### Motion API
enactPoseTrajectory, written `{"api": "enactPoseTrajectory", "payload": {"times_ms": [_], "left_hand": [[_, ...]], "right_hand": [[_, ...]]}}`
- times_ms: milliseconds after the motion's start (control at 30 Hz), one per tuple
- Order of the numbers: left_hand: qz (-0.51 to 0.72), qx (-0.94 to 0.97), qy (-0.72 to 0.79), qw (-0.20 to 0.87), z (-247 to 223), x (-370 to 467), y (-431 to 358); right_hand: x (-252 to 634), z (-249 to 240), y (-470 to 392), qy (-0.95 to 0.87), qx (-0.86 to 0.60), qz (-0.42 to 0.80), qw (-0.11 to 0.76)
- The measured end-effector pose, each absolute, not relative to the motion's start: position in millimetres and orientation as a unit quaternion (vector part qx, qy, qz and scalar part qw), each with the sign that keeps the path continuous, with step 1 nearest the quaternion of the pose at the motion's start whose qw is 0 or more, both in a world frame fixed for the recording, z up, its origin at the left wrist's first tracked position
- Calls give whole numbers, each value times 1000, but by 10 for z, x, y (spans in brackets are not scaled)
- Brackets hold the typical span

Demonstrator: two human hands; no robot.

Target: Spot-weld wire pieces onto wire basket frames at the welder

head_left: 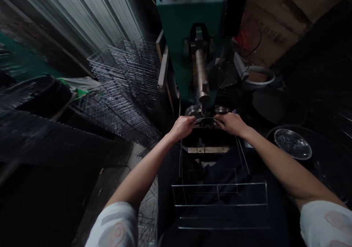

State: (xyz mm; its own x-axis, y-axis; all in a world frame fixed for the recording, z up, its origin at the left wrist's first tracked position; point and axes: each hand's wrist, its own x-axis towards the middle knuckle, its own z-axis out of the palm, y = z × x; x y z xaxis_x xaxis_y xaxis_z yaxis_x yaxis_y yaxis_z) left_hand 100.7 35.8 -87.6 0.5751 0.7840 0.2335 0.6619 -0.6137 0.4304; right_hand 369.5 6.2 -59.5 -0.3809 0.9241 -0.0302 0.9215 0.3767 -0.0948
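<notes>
- Left hand (183, 126) and right hand (231, 123) both clenched on far end of wire basket frame (220, 194), pinned at lower die under welder electrode (202, 79).
- Risk, judged: fingertips just beside electrode tip; pinch or burn if head drops.
- Risk: frame skewing off die, bad joint.
- Frame long axis runs from lap toward machine, far end pointing at the green welder body (181, 34).

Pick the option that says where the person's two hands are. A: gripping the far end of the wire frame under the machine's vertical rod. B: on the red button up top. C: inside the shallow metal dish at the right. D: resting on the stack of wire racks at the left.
A: the left hand and right hand both grip the wire frame at its far end, just below the machine's rod.
</notes>
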Motion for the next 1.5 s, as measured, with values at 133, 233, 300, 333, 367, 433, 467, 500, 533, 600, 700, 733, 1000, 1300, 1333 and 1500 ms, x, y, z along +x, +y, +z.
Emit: {"api": "enactPoseTrajectory", "payload": {"times_ms": [133, 233, 300, 333, 367, 433, 467, 500, 533, 600, 700, 733, 1000, 1300, 1333, 1500], "left_hand": [[210, 872, 415, 156, -830, 1002, 369], [211, 870, 417, 154, -800, 1003, 372], [210, 870, 420, 152, -787, 1001, 377], [209, 869, 422, 151, -782, 1000, 380], [207, 868, 425, 151, -777, 997, 385], [203, 867, 429, 150, -768, 992, 396], [201, 867, 431, 149, -763, 991, 402], [200, 866, 433, 148, -758, 990, 409], [198, 866, 435, 147, -754, 989, 416], [194, 865, 439, 144, -744, 992, 429], [191, 865, 442, 142, -733, 997, 445], [190, 865, 442, 142, -730, 998, 451], [179, 867, 442, 143, -702, 1007, 483], [128, 872, 459, 113, -652, 1037, 419], [120, 872, 462, 109, -647, 1040, 415], [80, 874, 471, 87, -604, 1053, 391]], "right_hand": [[3682, -538, 90, -831, -552, 62, 20], [3677, -515, 110, -830, -552, 71, 23], [3678, -509, 126, -830, -552, 77, 26], [3678, -508, 135, -831, -550, 79, 27], [3677, -507, 145, -832, -548, 80, 28], [3674, -507, 166, -835, -543, 82, 30], [3672, -509, 177, -837, -540, 82, 31], [3669, -511, 187, -838, -538, 82, 31], [3667, -515, 198, -838, -538, 81, 31], [3667, -527, 218, -838, -539, 80, 31], [3675, -545, 245, -840, -537, 79, 33], [3678, -549, 252, -840, -536, 81, 34], [3670, -558, 282, -833, -543, 96, 48], [3712, -645, 295, -840, -525, 116, 75], [3709, -643, 290, -838, -529, 111, 73], [3676, -631, 254, -832, -543, 91, 68]]}}
